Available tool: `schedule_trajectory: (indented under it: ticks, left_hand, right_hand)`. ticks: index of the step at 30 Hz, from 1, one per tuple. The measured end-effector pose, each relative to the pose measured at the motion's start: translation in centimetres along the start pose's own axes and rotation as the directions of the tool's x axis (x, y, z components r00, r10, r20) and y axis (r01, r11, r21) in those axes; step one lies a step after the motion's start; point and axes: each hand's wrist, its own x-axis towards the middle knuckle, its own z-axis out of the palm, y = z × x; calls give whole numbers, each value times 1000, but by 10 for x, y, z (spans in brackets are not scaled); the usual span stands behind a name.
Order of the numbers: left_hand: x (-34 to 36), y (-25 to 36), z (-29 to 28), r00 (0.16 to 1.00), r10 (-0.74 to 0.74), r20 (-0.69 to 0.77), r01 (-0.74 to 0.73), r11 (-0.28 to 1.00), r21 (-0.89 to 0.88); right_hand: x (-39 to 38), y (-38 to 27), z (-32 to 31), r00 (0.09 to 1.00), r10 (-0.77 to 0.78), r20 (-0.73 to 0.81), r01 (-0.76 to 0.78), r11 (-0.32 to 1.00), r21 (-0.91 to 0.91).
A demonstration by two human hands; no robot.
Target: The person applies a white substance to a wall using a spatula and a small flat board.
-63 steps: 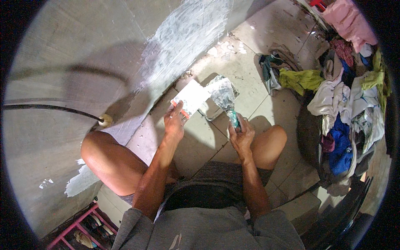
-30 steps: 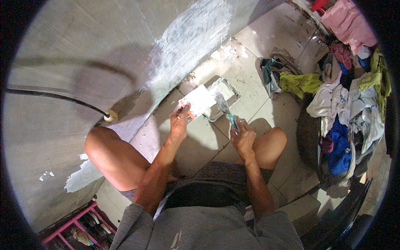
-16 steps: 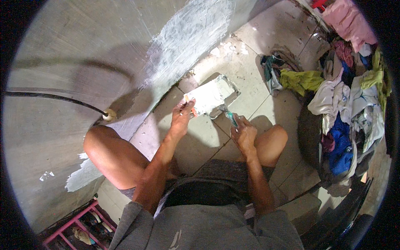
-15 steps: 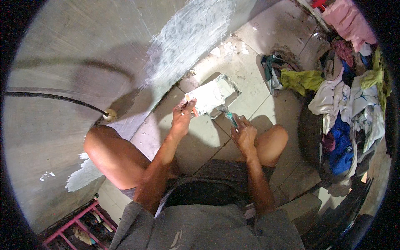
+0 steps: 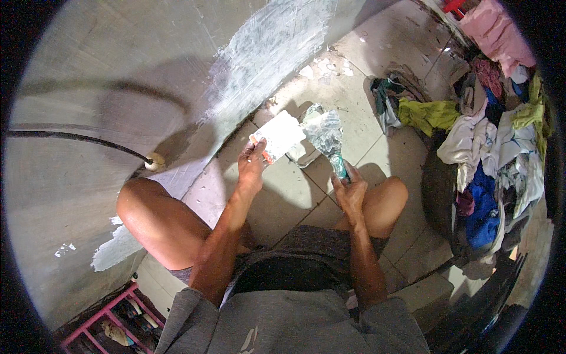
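My left hand is closed on the near edge of a flat rectangular spreader, coated white, with some orange showing by the fingers. To its right, my right hand grips the green handle of a putty knife. The knife's wide blade is smeared with whitish-grey paste and points away from me, close beside the spreader's right edge. On the floor beneath both tools lies a shallow tray-like thing, mostly hidden by them. Ahead on the left, the grey wall carries a broad patch of white paste.
A large heap of clothes lies on the right, a yellow-green cloth reaching toward the middle. From the wall at left comes a black cable. A pink rack stands at lower left. White flakes lie on the tiled floor.
The putty knife has come off the spreader's face and swung upright to the right, its blade now in full view. My left hand has drawn the spreader slightly left.
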Motion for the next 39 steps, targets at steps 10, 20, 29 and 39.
schedule_trajectory:
  ticks: [10,20,29,39]
  left_hand:
    - [-8,10,10,995,-21,-97,24,999,33]
    - [-3,4,9,992,26,-122,-25,1000,10]
    - [-7,10,13,993,-17,-120,13,999,-34]
    - [-1,4,8,994,-25,-106,20,999,-49]
  right_hand:
    - [-2,-5,-2,995,-69,-75,73,996,56]
    - [-3,-2,-2,984,-172,-48,169,983,-69]
    - [-2,4,-2,986,-152,-71,151,988,-8]
    - [-2,4,-4,978,-208,-29,206,976,-70]
